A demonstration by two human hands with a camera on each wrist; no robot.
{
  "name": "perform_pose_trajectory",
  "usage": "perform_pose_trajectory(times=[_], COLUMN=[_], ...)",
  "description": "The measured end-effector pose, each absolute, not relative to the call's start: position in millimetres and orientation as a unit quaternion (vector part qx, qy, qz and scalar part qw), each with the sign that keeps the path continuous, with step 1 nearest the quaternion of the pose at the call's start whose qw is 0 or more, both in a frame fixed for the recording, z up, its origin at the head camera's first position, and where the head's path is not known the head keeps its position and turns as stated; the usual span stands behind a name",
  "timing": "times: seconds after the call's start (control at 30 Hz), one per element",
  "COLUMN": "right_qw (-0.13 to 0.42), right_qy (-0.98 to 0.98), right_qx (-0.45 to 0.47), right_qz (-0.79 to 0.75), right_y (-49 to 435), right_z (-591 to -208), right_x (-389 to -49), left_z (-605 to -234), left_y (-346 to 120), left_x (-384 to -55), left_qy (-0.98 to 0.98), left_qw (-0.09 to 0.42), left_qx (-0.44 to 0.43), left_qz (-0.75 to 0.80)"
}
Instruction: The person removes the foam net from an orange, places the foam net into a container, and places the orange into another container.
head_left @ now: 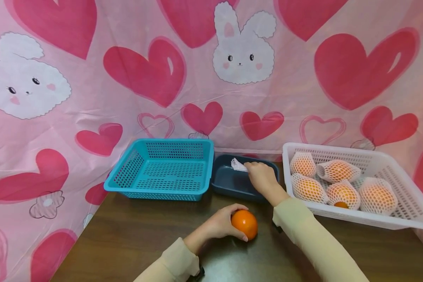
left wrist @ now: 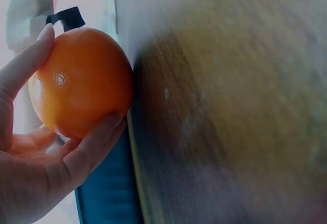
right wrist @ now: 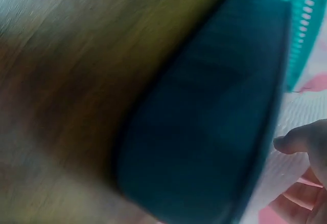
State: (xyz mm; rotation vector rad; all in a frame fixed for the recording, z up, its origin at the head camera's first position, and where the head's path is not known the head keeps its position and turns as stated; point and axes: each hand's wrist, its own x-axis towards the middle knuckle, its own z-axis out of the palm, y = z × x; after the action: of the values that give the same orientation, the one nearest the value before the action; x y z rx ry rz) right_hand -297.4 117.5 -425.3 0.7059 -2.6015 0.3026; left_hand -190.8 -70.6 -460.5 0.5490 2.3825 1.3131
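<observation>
While our left hand (head_left: 218,224) curls round the orange (head_left: 246,224), thumb on the near side and fingers on the far side, the fruit bulges out to the right of its palm. We see smooth, glossy, deep-orange skin with small bright highlights, one patch near the fingertips paler and yellower. It is almost a ball, so we cannot pick out a long axis or tell which way its ends point. The table (head_left: 144,235) lies right under those fingers; whether the orange touches it, we cannot tell.

Our right hand (head_left: 262,176) pinches the net (head_left: 237,164) between thumb and fingers, above the dark tray (head_left: 229,192). The net is white, thin and bunched, its mesh flaring at the loose end. Its long axis runs out from the fingertips, pointing left and slightly away from us.

Beyond the left fingers and off to their left we find the blue basket (head_left: 162,194). Right of the right fingers stands the white basket (head_left: 409,224), holding five wrapped fruits (head_left: 378,196).
</observation>
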Motion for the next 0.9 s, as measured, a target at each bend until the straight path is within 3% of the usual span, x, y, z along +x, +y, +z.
perform_pose_trajectory(times=[0.1,0.4,0.63,0.9], right_qw=[0.19,0.031,-0.045,-0.036], right_qy=[-0.946,-0.97,-0.968,-0.963], right_qx=[0.243,0.21,0.193,0.191], right_qz=[0.098,0.12,0.155,0.184], right_y=[117,116,117,114], right_z=[-434,-444,-444,-441], right_x=[-300,-299,-302,-302], left_z=[-474,-556,-559,-542], left_y=[-71,-74,-76,-73], left_x=[-197,-237,-241,-232], left_qy=[0.838,0.82,0.825,0.83], left_qw=[0.184,0.196,0.189,0.177], left_qx=[0.206,0.226,0.233,0.223], left_qz=[0.47,0.488,0.48,0.479])
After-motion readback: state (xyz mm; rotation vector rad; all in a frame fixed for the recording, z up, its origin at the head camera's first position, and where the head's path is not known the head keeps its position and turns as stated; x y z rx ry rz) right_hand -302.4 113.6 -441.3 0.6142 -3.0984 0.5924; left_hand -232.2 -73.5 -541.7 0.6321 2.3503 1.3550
